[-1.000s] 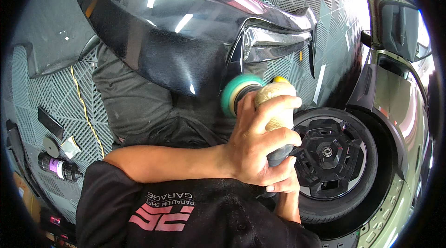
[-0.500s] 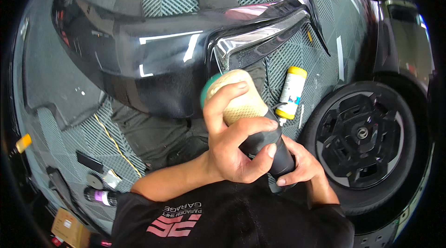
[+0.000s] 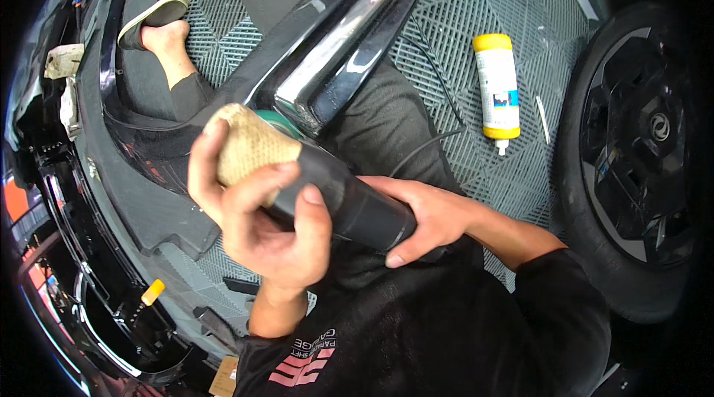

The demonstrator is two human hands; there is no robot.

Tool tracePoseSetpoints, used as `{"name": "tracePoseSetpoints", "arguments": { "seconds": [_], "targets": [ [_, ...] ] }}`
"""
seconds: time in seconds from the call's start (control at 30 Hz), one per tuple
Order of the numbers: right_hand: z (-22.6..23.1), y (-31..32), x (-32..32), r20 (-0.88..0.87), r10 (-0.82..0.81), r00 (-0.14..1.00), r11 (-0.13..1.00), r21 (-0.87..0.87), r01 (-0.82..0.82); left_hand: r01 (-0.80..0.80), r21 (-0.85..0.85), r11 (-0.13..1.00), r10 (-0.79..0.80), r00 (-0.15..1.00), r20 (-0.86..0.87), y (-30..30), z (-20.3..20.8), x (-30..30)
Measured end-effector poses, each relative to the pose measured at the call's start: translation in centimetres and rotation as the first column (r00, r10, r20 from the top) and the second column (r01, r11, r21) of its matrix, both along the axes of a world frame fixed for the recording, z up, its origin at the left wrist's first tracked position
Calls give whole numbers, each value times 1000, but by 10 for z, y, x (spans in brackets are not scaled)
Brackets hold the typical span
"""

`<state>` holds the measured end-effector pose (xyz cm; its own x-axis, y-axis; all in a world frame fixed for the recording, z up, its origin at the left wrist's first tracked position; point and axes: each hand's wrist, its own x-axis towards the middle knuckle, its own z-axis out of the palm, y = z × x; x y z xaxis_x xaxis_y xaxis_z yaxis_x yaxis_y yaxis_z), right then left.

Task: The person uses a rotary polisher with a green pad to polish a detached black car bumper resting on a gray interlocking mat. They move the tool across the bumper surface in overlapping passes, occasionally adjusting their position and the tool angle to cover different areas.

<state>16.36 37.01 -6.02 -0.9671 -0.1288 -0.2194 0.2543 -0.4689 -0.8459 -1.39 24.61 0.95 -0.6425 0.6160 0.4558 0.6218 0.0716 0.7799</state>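
Note:
With both hands I hold a black polisher (image 3: 346, 200) with a beige textured wrap over its head. My left hand (image 3: 279, 229) curls its fingers around the wrapped head. Around the rear of the body, my right hand (image 3: 428, 218) is closed with the thumb in front. A green pad (image 3: 277, 123) shows partly beyond the head. It lies against or very close to the glossy black car body panel (image 3: 316, 73); contact cannot be made out. The panel rests across my lap and legs, its shiny, angular end by the pad.
A white bottle with yellow ends (image 3: 497, 84) lies right of my legs, near a thin white stick (image 3: 543, 120). A dark cord (image 3: 431, 142) crosses the tiled floor (image 3: 461, 10). The wheel (image 3: 632, 136) stands at the right. Black car parts (image 3: 74, 203) line the left side.
My view has turned and tilted, so the panel's shiny end now points up and right. Both hands, still on the polisher, appear further left in view.

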Motion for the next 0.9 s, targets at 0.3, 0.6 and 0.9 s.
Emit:
{"name": "tracePoseSetpoints", "arguments": {
  "seconds": [0.3,0.6,0.9],
  "targets": [
    [-13,-16,-10,-41,-112,993,964,-247,98,115,-142,983,-114,993,15,21,11,-18],
    [-9,-12,20,-38,53,998,991,-120,-57,17,-180,984,-12,1000,26,-25,14,24],
    [-8,-11,-12,-47,-46,998,977,-210,35,67,-127,990,-69,997,-16,-1,5,-18]
  ]
}}
